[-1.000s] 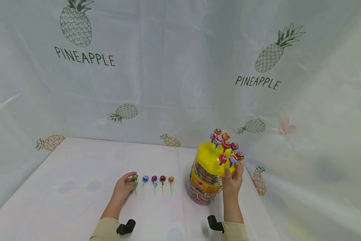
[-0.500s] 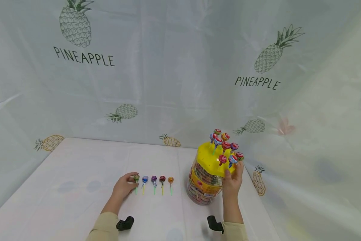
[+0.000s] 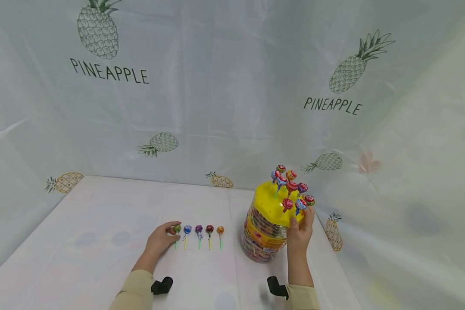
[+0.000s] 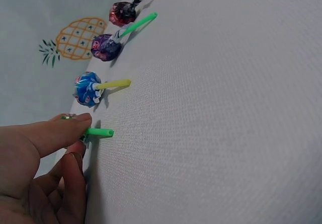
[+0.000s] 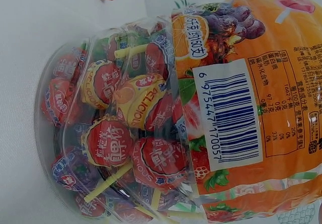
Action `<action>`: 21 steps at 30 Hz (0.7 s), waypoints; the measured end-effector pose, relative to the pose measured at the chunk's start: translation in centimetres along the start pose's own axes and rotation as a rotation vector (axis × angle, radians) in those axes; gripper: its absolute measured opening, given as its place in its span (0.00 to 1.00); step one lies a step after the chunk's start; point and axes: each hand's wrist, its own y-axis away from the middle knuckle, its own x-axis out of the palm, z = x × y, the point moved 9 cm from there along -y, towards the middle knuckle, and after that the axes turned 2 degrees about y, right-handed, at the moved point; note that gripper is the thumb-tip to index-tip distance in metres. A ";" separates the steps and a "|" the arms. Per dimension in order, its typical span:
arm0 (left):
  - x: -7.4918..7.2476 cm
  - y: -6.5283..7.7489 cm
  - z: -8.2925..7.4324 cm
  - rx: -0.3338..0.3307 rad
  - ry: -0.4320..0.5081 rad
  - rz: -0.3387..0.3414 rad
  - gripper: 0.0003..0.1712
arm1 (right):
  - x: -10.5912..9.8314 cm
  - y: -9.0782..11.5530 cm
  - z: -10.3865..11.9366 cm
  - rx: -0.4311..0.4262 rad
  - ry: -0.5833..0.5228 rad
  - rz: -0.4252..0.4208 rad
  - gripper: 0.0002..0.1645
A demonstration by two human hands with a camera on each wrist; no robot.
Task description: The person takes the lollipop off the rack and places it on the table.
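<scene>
My left hand (image 3: 161, 239) pinches a green-wrapped lollipop (image 3: 177, 230) at the left end of a row on the table. In the left wrist view its green stick (image 4: 102, 132) pokes out past my thumb, which hides most of the candy. Alongside lie a blue lollipop (image 3: 187, 230), a purple one (image 3: 199, 230), a dark red one (image 3: 210, 230) and an orange one (image 3: 220, 231). My right hand (image 3: 301, 234) grips the right side of the yellow lid (image 3: 265, 201) on a clear candy jar (image 3: 257, 254). Several lollipops stand upright in the lid, including a red one (image 3: 287, 205).
Wrapped candies fill the jar behind an orange label (image 5: 282, 83). The white-covered table (image 3: 112, 215) meets a pineapple-print curtain (image 3: 224, 99) at the back. A black device (image 3: 162, 286) sits at the left wrist, another (image 3: 277, 287) at the right.
My left hand has shifted the green lollipop slightly right, closer to the blue one. The right hand stays on the jar, and the other lollipops keep their places.
</scene>
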 end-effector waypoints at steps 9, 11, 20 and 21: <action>0.1 -0.3 0.0 0.002 -0.022 0.005 0.28 | 0.0 -0.1 0.0 -0.039 0.016 0.011 0.29; 0.1 -0.4 0.0 0.007 -0.019 0.007 0.28 | 0.0 -0.1 -0.1 -0.037 0.022 0.014 0.29; 0.1 -0.4 0.0 0.013 -0.003 0.029 0.28 | -0.1 0.0 -0.3 -0.028 0.013 0.018 0.30; 0.1 -0.4 0.0 0.015 -0.002 0.030 0.28 | -0.1 0.0 -0.3 -0.028 0.017 0.018 0.30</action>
